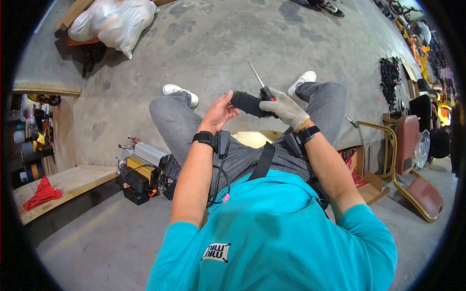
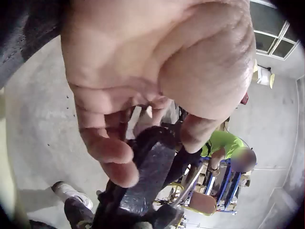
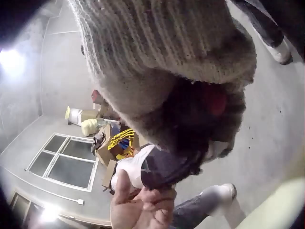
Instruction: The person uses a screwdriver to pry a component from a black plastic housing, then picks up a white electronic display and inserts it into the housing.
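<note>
A dark, elongated black piece (image 1: 247, 104) spans the space between both hands, above the lap; its exact kind cannot be made out. The bare left hand (image 1: 217, 115) has its curled fingers and thumb about the near end of this black piece (image 2: 147, 176) in the left wrist view. On the other end, the gloved right hand (image 1: 287, 109) grips the black piece together with a screwdriver (image 1: 265, 92). The screwdriver has a black and red handle, and its metal shaft points up and away. In the right wrist view the knitted glove (image 3: 167, 52) hides most of the handle.
Left of the seated person stands a metal-and-yellow electrical unit (image 1: 145, 162) with wires, near a low wooden bench (image 1: 73, 182) bearing red cloth. To the right are an open cardboard box (image 1: 374, 186) and a gold-framed chair (image 1: 407, 145). A white bag (image 1: 116, 24) lies farther off.
</note>
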The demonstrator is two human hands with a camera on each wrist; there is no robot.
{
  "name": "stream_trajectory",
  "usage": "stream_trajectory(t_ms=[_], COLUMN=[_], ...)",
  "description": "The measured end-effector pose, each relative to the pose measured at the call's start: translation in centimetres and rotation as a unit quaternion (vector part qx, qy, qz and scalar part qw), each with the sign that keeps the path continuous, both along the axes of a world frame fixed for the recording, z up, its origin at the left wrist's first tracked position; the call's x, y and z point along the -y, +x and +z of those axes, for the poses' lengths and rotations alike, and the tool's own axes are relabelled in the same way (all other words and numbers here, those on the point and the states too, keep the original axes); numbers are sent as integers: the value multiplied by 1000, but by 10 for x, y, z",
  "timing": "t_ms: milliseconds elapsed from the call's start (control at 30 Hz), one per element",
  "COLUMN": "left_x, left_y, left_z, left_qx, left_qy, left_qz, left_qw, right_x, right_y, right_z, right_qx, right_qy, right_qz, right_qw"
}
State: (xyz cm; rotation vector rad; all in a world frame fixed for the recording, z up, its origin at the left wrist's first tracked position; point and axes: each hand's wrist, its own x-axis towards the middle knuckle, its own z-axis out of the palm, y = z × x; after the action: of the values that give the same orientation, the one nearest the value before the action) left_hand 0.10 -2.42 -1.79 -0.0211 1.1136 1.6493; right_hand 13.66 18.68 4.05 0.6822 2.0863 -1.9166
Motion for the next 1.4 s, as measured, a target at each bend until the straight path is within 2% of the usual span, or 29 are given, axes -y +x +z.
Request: stream_trajectory(t_ms=[33,67,133,167,233,367,500,567,633,700,833,933,1000,1167,1233,1267,1300,1367,1400], left_x=[1,0,-1,-1,0,-3,-5,-6,-5,-4,-3,0,1,3,3,3,3,2,1], left_y=[0,0,0,1,1,7,7,7,8,8,7,4,1,-3,-1,-1,-1,-1,-1], left_z=[1,2,3,3,6,11,17,21,23,23,20,18,14,2,2,3,5,10,11], left_qx=[4,4,0,-1,-14,3,-8,-14,1,-7,-27,-24,-19,-4,-8,-8,-19,-31,-25], left_qy=[66,67,102,103,119,94,147,175,214,214,198,191,176,138,105,104,88,71,69], left_qz=[39,39,67,68,-2,-13,-1,-7,7,9,20,40,56,76,98,99,98,97,102], left_qw=[997,997,993,992,993,995,989,984,977,977,980,980,983,988,990,990,991,992,992], right_x=[1,1,8,10,13,26,38,52,48,41,47,36,22,-1,-11,-21,-25,-32,-33], right_y=[0,0,-3,-3,-4,-2,-3,-5,-5,-4,-5,-4,-1,5,8,8,11,16,17], right_z=[-5,-10,-13,-16,-22,-23,-7,6,-4,-6,-4,-13,-17,1,9,12,15,20,32], right_qx=[11,11,-9,-10,-21,-7,6,-35,-32,-12,-20,10,53,64,16,10,11,-63,-64], right_qy=[-68,-68,-250,-249,-301,-323,-319,-374,-384,-352,-334,-270,-164,-114,-68,43,42,96,74], right_qz=[-36,-36,-159,-158,-170,-149,-139,-151,-135,-59,-91,-88,-93,-103,-59,13,14,-32,-55], right_qw=[997,997,955,955,938,934,938,914,913,934,938,959,981,986,996,999,999,993,994])
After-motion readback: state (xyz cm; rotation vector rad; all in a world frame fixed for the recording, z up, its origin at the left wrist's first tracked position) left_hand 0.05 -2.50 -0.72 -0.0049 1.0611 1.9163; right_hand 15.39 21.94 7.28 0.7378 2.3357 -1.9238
